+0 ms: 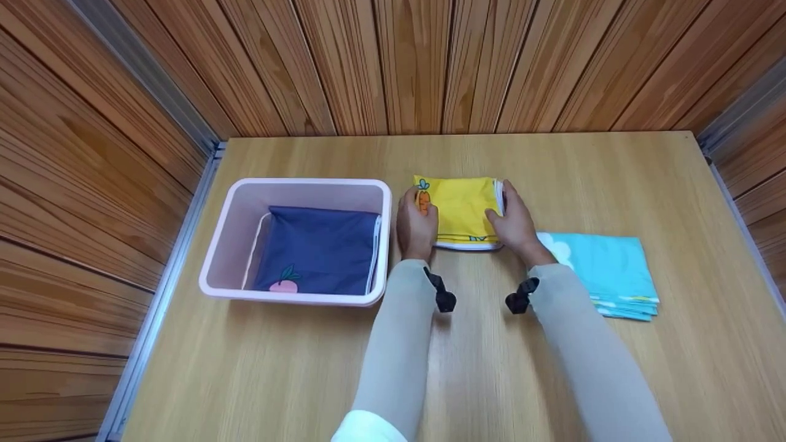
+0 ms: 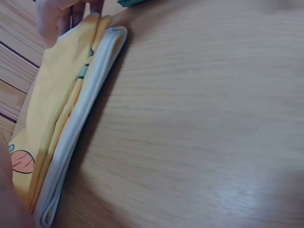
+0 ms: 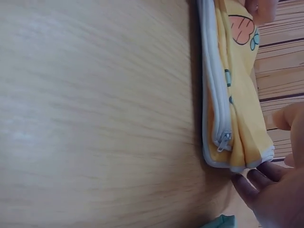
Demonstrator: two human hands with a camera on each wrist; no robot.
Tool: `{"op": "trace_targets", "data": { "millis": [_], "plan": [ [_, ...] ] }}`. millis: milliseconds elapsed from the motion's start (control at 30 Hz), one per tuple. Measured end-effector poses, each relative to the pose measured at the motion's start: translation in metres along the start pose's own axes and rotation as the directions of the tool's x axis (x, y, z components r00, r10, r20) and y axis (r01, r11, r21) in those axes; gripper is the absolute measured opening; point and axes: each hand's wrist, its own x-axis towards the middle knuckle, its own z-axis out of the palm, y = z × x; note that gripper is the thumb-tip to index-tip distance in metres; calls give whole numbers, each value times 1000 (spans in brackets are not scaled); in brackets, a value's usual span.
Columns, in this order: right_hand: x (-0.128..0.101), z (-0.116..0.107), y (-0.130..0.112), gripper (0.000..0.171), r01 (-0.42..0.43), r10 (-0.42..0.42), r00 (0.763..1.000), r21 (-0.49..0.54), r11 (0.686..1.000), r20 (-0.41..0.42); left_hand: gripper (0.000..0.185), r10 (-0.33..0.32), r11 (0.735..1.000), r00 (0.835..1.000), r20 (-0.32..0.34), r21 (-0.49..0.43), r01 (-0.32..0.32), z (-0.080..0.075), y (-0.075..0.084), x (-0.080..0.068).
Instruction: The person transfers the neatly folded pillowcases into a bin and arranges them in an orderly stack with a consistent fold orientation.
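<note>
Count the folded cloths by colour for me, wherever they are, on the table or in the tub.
Yellow folded cloth, held between the left hand and the right hand: 1
Navy folded cloth, inside the pink tub: 1
Light blue folded cloth, on the table beside the right forearm: 1
Total: 3
</note>
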Motion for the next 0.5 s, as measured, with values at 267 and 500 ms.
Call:
{"op": "trace_targets", "data": {
  "millis": [267, 500],
  "plan": [
    [0, -5, -4, 76, -123, 128, 992, 152, 981, -25, 53, -92, 988, 993, 76, -121, 101, 2, -2, 4],
    [0, -9, -5, 78, -217, 220, 975, 312, 925, 26, 53, -113, 990, 986, 125, -69, 123, 3, -1, 3]
  ]
}}
